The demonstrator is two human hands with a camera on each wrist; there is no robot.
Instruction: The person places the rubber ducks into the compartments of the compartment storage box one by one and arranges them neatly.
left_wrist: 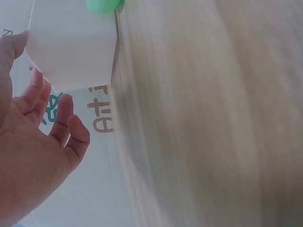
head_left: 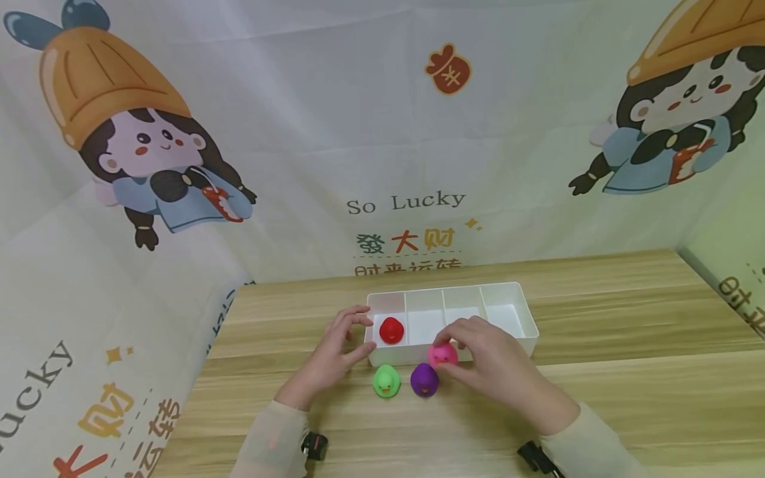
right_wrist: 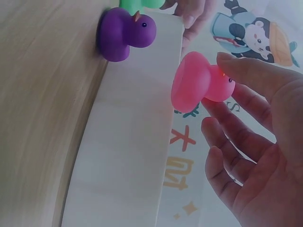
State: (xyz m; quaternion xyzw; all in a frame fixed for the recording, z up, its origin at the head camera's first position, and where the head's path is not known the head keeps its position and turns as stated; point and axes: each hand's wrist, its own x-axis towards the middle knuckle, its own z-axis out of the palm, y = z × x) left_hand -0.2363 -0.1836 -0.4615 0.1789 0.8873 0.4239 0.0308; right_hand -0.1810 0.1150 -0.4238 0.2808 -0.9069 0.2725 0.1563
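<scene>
Between thumb and fingers my right hand [head_left: 493,358] pinches a pink rubber duck [head_left: 443,354] by its head, raised at the front wall of a white divided box [head_left: 451,290]. In the right wrist view the duck [right_wrist: 191,82] hangs clear of the table. My left hand [head_left: 331,355] is at the box's left end, fingers loosely bent around the corner; whether they touch it is hard to tell. A red duck [head_left: 392,330] sits in the leftmost compartment. On the table before the box stand a green duck [head_left: 386,382] and a purple duck [head_left: 424,380].
The box's other compartments lie to the right of the red duck, the rightmost [head_left: 505,318] showing its bare floor. Beneath everything is a wood-grain table [head_left: 627,318]. A printed cloth [head_left: 299,166] hangs behind it and along the sides.
</scene>
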